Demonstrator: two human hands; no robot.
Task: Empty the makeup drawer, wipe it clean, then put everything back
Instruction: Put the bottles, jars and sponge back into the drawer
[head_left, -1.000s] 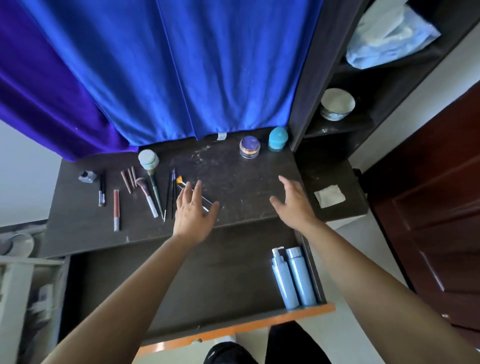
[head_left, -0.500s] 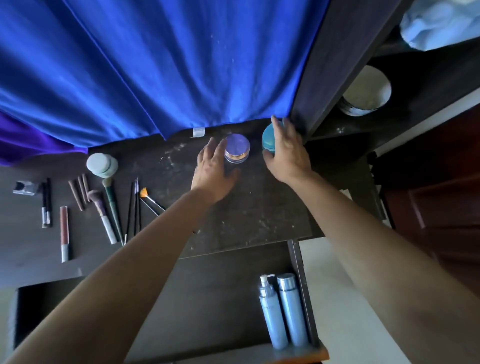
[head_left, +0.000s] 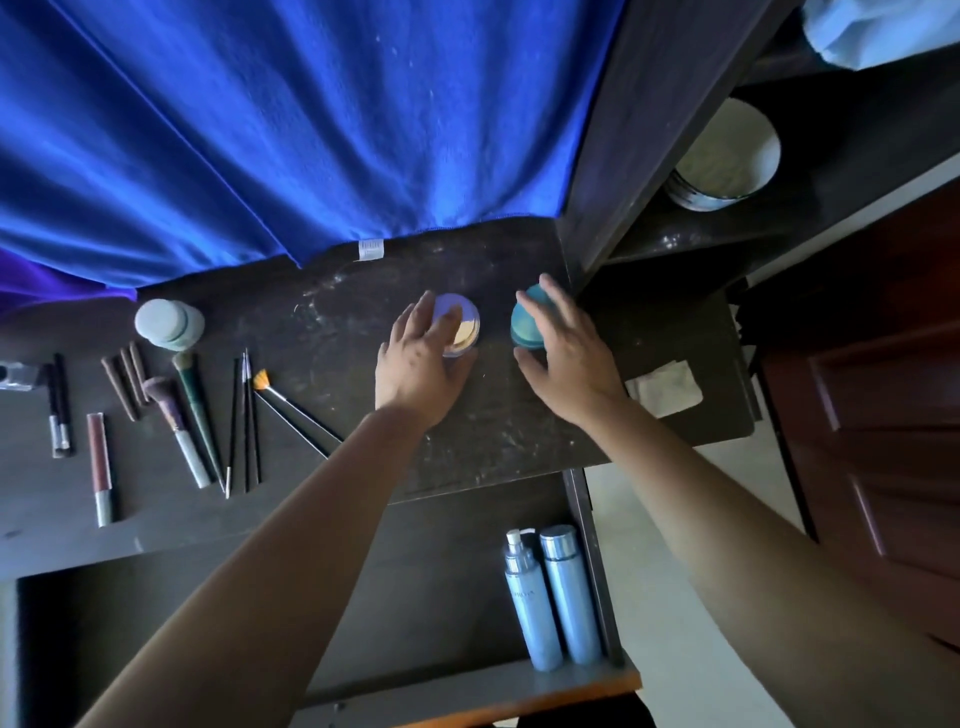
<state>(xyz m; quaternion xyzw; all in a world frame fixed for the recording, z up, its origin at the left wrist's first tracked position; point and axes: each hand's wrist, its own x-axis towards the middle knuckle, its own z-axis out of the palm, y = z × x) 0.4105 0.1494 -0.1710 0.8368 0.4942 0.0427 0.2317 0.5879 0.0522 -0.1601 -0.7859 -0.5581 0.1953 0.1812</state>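
Note:
My left hand (head_left: 418, 358) grips a round jar with a purple lid (head_left: 462, 325) on the dark tabletop (head_left: 332, 332). Just to its right, my right hand (head_left: 569, 358) curls its fingers and thumb round a teal jar (head_left: 524, 322). Below the table's front edge the open drawer (head_left: 441, 571) holds two blue bottles (head_left: 553, 597) lying side by side at its right end. Several brushes (head_left: 192, 415), pencils and a lip gloss tube (head_left: 98, 467) lie in a row on the left of the tabletop, behind them a pale green round container (head_left: 169, 325).
A blue cloth (head_left: 285, 130) hangs behind the table. A white wipe (head_left: 665, 387) lies on the table's right end. A dark shelf unit on the right holds a white bowl (head_left: 727, 156). A reddish door (head_left: 883, 415) stands at the far right.
Both hands reached from the table's front edge to the back and closed on the two jars. The view has tilted closer to the tabletop.

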